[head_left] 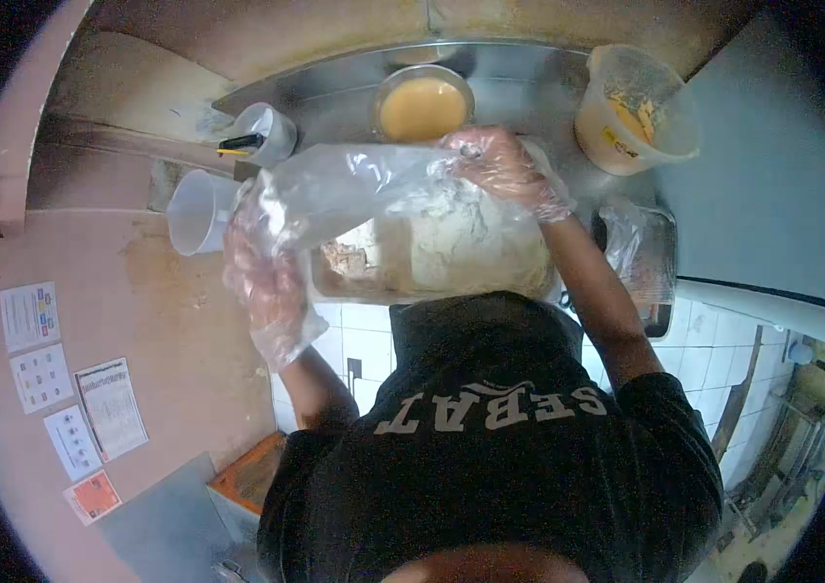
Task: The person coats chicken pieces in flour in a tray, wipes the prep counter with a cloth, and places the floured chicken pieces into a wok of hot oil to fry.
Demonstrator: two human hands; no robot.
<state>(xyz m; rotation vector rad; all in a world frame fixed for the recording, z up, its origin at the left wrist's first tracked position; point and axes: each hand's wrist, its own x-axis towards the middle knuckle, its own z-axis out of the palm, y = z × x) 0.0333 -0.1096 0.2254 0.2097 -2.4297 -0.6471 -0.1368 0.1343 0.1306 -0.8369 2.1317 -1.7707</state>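
Note:
My left hand (267, 277), in a clear plastic glove, grips one end of a clear plastic bag (354, 180). My right hand (502, 167), gloved the same way, is closed on the bag's other end. Stretched between them, the bag hangs over a metal tray (335, 289). White flour (461, 238) fills much of the tray's right part. Pinkish pieces (349, 255), perhaps raw meat, lie at its left. White powder clings to the bag near both hands. Part of the tray is hidden behind the bag.
Behind the bag stands a bowl of orange-yellow liquid (423, 109). A large plastic bucket (626, 146) is at the back right. At left are a plastic jug (201, 209) and a small container (272, 136) with a black-handled tool. Another tray (660, 257), plastic-covered, sits right.

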